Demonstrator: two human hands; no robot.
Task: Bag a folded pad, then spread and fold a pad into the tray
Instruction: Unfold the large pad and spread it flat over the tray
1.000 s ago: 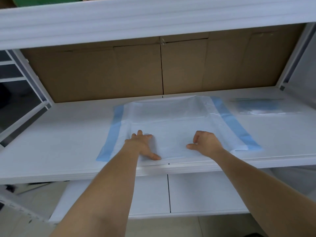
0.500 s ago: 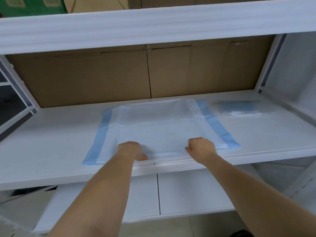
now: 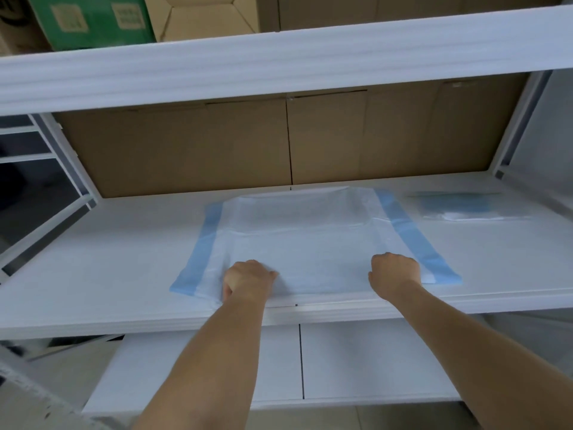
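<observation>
Pad (image 3: 297, 243): white, with a blue strip down each side; spread flat on the shelf (image 3: 108, 259), its far part folded back over itself so a crease runs across the middle. Its near edge lies along the shelf's front lip.
Left hand (image 3: 248, 282): fingers curled into a grip on the pad's near edge, left of centre; the sheet puckers a little under it. Whether the thumb is under the sheet cannot be told.
Right hand (image 3: 393, 276): fingers curled likewise, holding the near edge right of centre, just inside the right blue strip.
Hands: well apart, both forearms reaching in from below the shelf's lip.
Bag (image 3: 462, 206): clear, lying flat on the same shelf to the right of the pad, near it but apart; a folded blue and white pad shows through it.
Shelf: white, with brown cardboard (image 3: 279, 144) lining the back.
Upper shelf (image 3: 279, 57): white board across the top, carrying a green box (image 3: 90, 20) and cardboard cartons.
Lower shelf (image 3: 356, 361): white, seen between the forearms.
</observation>
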